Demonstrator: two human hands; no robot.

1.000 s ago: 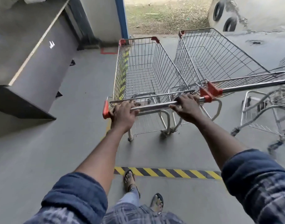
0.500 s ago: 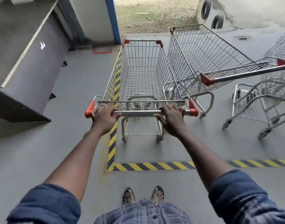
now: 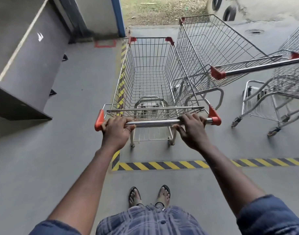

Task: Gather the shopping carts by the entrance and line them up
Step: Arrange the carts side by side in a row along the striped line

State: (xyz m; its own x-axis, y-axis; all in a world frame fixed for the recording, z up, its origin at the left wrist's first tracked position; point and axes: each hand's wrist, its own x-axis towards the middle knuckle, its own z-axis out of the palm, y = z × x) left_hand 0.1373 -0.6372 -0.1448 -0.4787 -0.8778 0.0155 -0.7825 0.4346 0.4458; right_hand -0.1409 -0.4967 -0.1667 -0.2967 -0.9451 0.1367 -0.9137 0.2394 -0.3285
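Head view: left hand (image 3: 117, 131) and right hand (image 3: 192, 128) both have fingers curled over the chrome handlebar (image 3: 153, 123) of a silver wire shopping cart with orange corners (image 3: 150, 78), centre frame, beyond the yellow-black floor tape (image 3: 162, 165). Just beside it, upper right, a second wire cart (image 3: 213, 53) stands angled. A third wire cart (image 3: 289, 85) is at the right edge.

soft even daylight, faint shadows; wide-angle bending at edges, perhaps slight blur.

Arms: both stretched forward, bare to above the elbows. Grip: left hand (image 3: 117, 128) curled round handle bar (image 3: 155, 122); right hand (image 3: 192, 131) hooked over it, thumb spread.
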